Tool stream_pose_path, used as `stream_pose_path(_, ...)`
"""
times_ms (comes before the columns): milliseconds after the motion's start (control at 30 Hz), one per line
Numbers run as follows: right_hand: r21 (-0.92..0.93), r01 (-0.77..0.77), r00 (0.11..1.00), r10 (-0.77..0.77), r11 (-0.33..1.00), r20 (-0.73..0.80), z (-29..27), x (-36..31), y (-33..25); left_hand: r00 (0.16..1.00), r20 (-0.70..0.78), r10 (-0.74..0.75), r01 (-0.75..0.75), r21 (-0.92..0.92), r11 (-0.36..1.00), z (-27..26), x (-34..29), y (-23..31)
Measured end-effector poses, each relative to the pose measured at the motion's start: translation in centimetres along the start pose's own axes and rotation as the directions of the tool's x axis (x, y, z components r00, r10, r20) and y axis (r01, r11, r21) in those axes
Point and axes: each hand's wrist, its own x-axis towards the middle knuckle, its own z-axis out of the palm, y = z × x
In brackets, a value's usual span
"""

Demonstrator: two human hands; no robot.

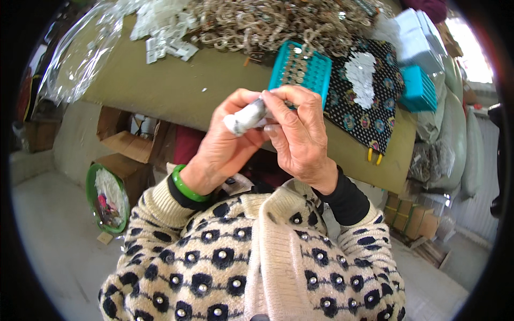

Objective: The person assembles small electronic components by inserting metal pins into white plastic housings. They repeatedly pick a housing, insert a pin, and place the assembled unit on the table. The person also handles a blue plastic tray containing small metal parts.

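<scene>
My left hand [211,152], with a green bangle [186,186] at its wrist, is raised over the table's near edge with its fingers closed. A white wrapping or cover [241,122], greyish toward its tip, is on what looks like its thumb. Against that tip, my right hand [302,140] pinches with thumb and forefinger. Whatever lies between the fingertips is too small and hidden to name. Just beyond the right hand stands a teal tray [320,70], holding rows of small round brownish pieces [293,68]; my fingers cover its near edge.
Beaded, loop-like strands [246,27] are heaped along the back of the table [160,77]. White flat pieces [361,79] lie on a black dotted cloth [383,115]. A teal basket [417,88] is at right; a green basin [92,199] and cardboard boxes [126,147] are at left.
</scene>
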Motion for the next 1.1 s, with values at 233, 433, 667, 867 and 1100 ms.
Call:
stream_pose_path(233,-0.367,-0.298,0.954,0.288,0.881,-0.082,-8.5,-3.1,7.0,0.971,0.216,0.102,-0.129,0.116,0.985,-1.4,1.0,2.0)
stream_pose_path(433,-0.617,-0.24,0.924,0.371,0.75,0.091,-9.8,-6.7,10.2,0.98,0.182,0.085,-0.114,0.153,0.982,-2.0,1.5,1.0)
stream_pose_path(667,-0.295,-0.485,0.864,0.503,0.823,-0.015,-10.1,-6.4,9.1,0.98,0.18,0.081,-0.108,0.147,0.983,-2.1,1.6,0.9)
stream_pose_path(867,-0.271,-0.474,0.866,0.499,0.838,0.03,-8.5,-6.8,7.5,0.978,0.19,0.084,-0.116,0.163,0.98,-2.1,1.7,0.9)
stream_pose_path(1100,-0.398,-0.402,0.903,0.43,0.824,-0.022,-7.6,-6.9,8.1,0.982,0.187,0.011,-0.044,0.173,0.984,-1.9,1.5,1.2)
